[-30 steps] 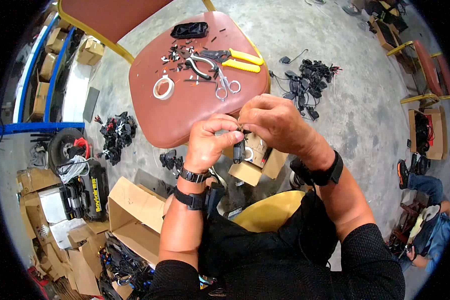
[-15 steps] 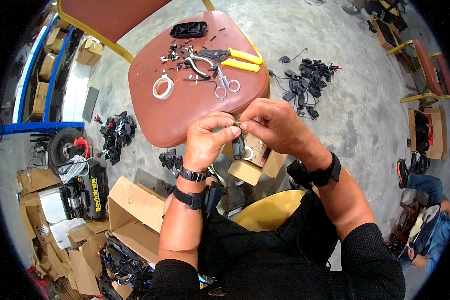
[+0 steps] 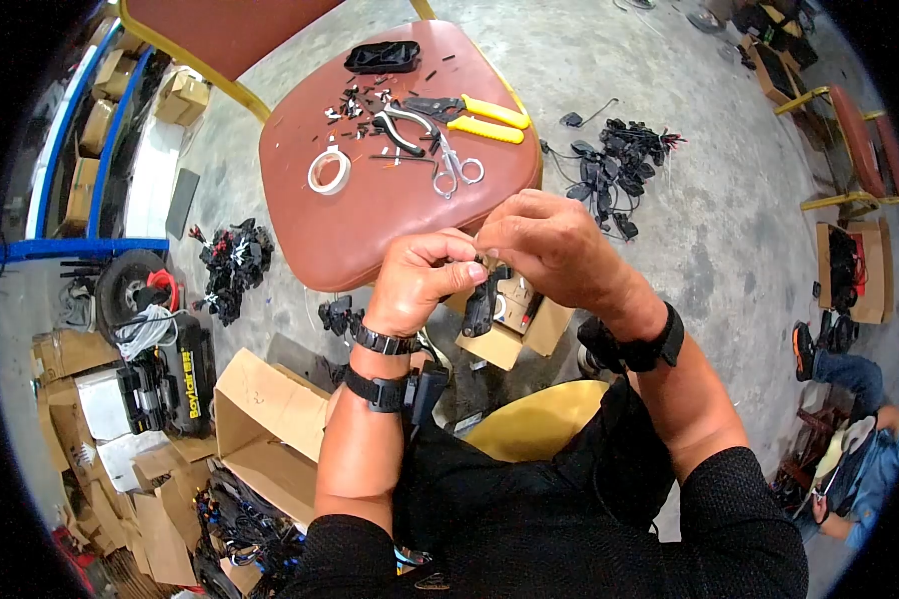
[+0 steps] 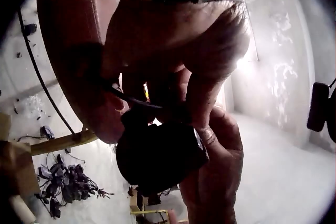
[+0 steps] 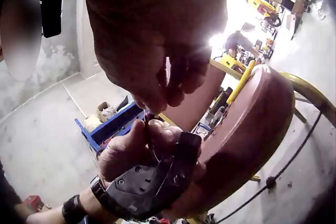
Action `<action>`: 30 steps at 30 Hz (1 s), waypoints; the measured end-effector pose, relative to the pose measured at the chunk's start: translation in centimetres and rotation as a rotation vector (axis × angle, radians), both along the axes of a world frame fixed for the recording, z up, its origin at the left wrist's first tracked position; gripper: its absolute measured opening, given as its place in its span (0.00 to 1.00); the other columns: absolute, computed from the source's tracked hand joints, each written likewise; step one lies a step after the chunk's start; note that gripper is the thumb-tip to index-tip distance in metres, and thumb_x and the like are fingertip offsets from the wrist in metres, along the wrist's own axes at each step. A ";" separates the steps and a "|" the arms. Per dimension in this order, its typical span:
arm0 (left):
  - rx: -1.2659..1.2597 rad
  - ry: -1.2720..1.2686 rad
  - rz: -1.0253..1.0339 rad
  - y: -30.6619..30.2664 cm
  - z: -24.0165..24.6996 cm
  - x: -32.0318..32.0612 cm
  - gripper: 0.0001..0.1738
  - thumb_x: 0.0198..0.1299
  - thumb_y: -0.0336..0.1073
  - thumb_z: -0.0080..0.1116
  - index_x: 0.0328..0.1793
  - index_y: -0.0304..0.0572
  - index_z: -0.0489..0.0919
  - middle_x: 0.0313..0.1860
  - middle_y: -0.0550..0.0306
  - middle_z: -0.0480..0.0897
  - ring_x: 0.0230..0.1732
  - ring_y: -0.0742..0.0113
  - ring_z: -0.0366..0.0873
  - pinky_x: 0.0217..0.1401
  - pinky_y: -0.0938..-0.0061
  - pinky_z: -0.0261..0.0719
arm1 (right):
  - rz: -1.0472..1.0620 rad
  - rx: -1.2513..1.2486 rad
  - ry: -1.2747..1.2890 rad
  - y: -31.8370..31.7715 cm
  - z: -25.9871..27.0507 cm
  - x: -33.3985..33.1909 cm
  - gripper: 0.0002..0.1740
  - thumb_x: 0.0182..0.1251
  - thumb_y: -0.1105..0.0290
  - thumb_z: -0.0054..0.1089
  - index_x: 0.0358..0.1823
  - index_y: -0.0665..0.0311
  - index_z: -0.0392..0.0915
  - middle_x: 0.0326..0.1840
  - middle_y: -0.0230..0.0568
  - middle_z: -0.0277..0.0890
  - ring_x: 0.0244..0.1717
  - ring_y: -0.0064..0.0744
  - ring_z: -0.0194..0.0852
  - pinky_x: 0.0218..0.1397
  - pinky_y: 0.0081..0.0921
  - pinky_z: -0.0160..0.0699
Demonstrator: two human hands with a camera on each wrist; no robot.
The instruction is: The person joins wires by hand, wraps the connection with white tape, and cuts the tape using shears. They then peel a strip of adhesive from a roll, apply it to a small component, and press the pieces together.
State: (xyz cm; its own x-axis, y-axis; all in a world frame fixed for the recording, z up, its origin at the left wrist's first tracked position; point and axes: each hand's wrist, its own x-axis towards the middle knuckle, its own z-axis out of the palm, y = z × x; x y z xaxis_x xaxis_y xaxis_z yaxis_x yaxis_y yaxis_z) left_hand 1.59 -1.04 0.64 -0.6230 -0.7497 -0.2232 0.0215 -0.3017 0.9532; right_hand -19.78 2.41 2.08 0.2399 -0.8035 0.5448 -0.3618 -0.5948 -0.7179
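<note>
Below the hands, a small open carton (image 3: 491, 349) is seen, with a white roll (image 3: 500, 308) inside; its left part is covered by the black part (image 3: 478, 308). A larger open carton (image 3: 270, 404) is set at near left, and black items are held in a box (image 3: 872, 262) at far right. The black part is hung just below the fingertips of the left hand (image 3: 415, 285), by which a thin wire (image 5: 151, 141) is pinched between thumb and fingers. The wire's end is pinched by the closed fingertips of the right hand (image 3: 549, 250), bent down from above. On the chair seat (image 3: 370, 230), a tape roll (image 3: 314, 173), scissors (image 3: 450, 162) and yellow-handled pliers (image 3: 494, 111) are laid. In the left wrist view, the fingertips are blocked by the dark part.
</note>
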 end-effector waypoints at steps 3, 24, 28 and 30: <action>0.023 0.006 -0.014 -0.1 -0.4 0.1 0.06 0.56 0.27 0.70 0.37 0.32 0.86 0.42 0.64 0.82 0.41 0.76 0.77 0.45 0.79 0.75 | 0.004 -0.007 -0.002 0.1 0.3 0.0 0.06 0.56 0.76 0.66 0.35 0.59 0.81 0.33 0.38 0.79 0.36 0.42 0.81 0.38 0.34 0.80; -0.068 0.008 -0.015 -0.1 -0.3 0.0 0.06 0.55 0.26 0.70 0.38 0.33 0.85 0.42 0.60 0.84 0.42 0.74 0.77 0.47 0.76 0.76 | 0.021 0.072 0.015 0.3 0.4 -0.2 0.04 0.57 0.74 0.66 0.33 0.60 0.81 0.32 0.37 0.80 0.35 0.39 0.81 0.38 0.33 0.80; -0.452 -0.141 0.041 0.4 0.5 -0.9 0.06 0.52 0.24 0.70 0.36 0.34 0.84 0.41 0.56 0.84 0.45 0.66 0.79 0.50 0.70 0.77 | -0.023 0.651 -0.194 1.3 1.2 0.0 0.02 0.60 0.73 0.62 0.33 0.64 0.80 0.33 0.39 0.82 0.35 0.26 0.80 0.39 0.27 0.78; -0.719 -0.246 0.067 0.7 1.1 -1.4 0.07 0.51 0.24 0.70 0.36 0.34 0.84 0.40 0.55 0.84 0.45 0.63 0.79 0.50 0.69 0.76 | 0.019 0.778 -0.325 0.8 0.2 -0.3 0.05 0.60 0.72 0.60 0.32 0.67 0.80 0.32 0.33 0.81 0.35 0.18 0.75 0.38 0.22 0.74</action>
State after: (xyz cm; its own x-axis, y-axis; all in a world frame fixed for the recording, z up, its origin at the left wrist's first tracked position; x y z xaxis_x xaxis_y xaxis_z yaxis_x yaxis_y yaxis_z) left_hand 0.17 -0.39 1.77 -0.5662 -0.7977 0.2077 -0.2210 0.3897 0.8941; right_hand -20.04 3.19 2.31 0.1839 -0.9759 -0.1179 -0.0611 0.1084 -0.9922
